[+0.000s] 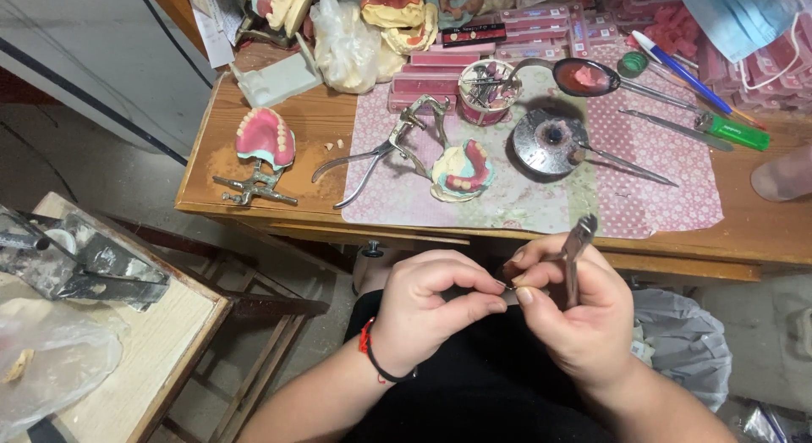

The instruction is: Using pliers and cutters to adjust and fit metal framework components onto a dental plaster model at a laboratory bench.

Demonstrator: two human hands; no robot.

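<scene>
My left hand (436,303) and my right hand (579,312) meet over my lap, just below the front edge of the wooden workbench (254,202). The right hand grips small metal pliers (577,253) that point up. Between the fingertips of both hands is a tiny piece of thin wire (507,285); the left thumb and forefinger pinch one end. A red and black cord circles my left wrist.
On the bench lie a pink denture model on a metal articulator (264,147), another model (461,170), pliers (359,164), a round metal dish (550,143), a ladle of pink wax (586,77), pens and pink tooth boxes. A low table (161,341) stands at left.
</scene>
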